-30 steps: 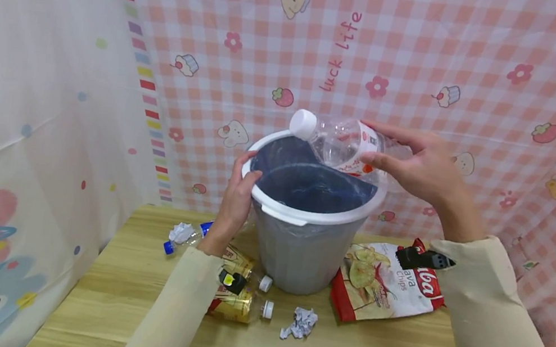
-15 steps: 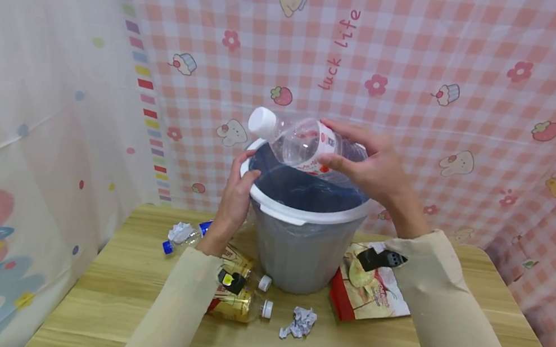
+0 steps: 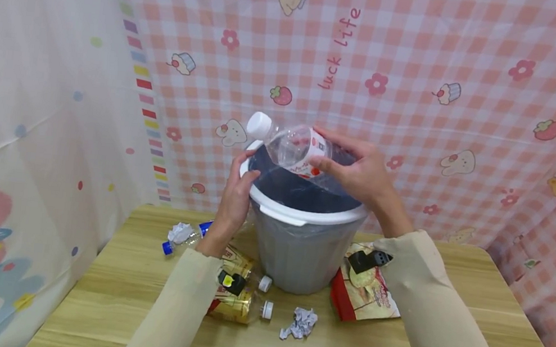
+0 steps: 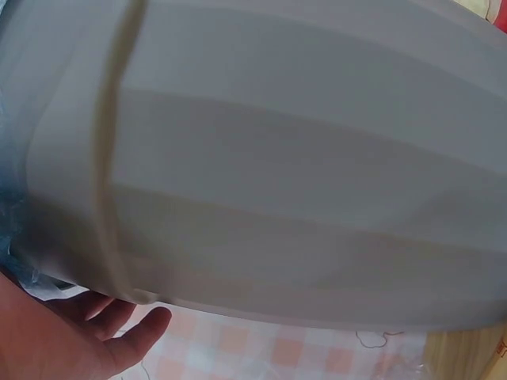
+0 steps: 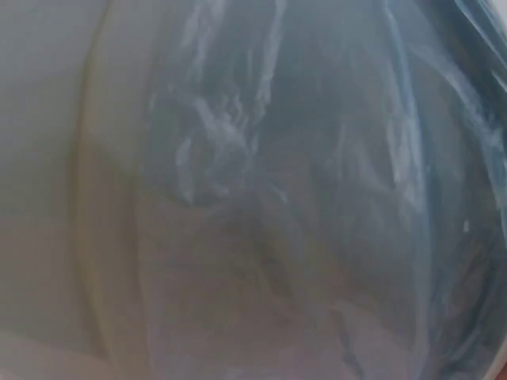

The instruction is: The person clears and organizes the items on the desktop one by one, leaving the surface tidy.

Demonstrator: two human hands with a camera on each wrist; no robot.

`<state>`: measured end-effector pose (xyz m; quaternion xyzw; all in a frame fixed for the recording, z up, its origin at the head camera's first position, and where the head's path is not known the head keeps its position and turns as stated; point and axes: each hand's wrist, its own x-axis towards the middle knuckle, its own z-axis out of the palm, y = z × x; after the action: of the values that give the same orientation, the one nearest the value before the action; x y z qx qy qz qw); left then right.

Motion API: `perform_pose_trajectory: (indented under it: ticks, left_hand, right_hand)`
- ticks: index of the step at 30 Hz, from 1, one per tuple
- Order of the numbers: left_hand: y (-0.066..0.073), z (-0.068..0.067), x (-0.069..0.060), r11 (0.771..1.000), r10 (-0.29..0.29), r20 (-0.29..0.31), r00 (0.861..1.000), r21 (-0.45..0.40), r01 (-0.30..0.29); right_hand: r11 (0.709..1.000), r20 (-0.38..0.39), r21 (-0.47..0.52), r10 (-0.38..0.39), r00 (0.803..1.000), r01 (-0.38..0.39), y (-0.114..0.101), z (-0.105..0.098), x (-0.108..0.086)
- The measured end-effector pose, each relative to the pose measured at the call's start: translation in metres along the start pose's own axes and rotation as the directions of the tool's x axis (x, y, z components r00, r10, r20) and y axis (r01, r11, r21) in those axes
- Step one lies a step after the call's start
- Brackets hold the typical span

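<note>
A clear plastic bottle with a white cap and a red-and-white label is tilted over the mouth of a grey trash bin, cap end to the left. My right hand grips the bottle round its label and lower half. On the bin's white rim, at the left side, my left hand holds on with the thumb inside. In the left wrist view its fingers show below the bin's rim. The right wrist view is filled by the bin's side and a translucent liner bag; no fingers can be made out there.
Left of the bin, two gold-labelled bottles lie partly behind my left arm, near a blue-capped bottle and a crumpled paper. Another paper ball lies in front. A chip bag lies right, partly under my sleeve.
My right hand has carried the bottle leftward from the bin's right side to over its mouth, then slightly lower. The left hand has kept its place on the rim.
</note>
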<state>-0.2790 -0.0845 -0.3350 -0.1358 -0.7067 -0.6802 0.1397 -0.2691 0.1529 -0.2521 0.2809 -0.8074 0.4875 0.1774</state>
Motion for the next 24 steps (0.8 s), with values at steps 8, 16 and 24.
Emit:
perform_pose_trajectory:
  ticks: [8, 16, 24]
  left_hand:
    - [0.0007, 0.0016, 0.0003, 1.0, -0.001, -0.022, 1.0, 0.008, 0.001]
    - [0.002, 0.0028, 0.0005, 0.999, -0.006, -0.025, 1.0, -0.042, 0.005]
    - [0.0015, 0.0026, -0.0003, 0.999, -0.013, -0.021, 1.0, -0.053, 0.012]
  right_hand:
    - [0.983, -0.006, -0.141, 0.119, 0.993, -0.119, 0.0018, 0.0034, 0.0026]
    - [0.94, -0.051, -0.242, 0.237, 0.97, -0.242, 0.0029, 0.0056, 0.0046]
    - [0.918, -0.049, -0.28, 0.277, 0.96, -0.279, 0.0048, 0.0066, 0.0062]
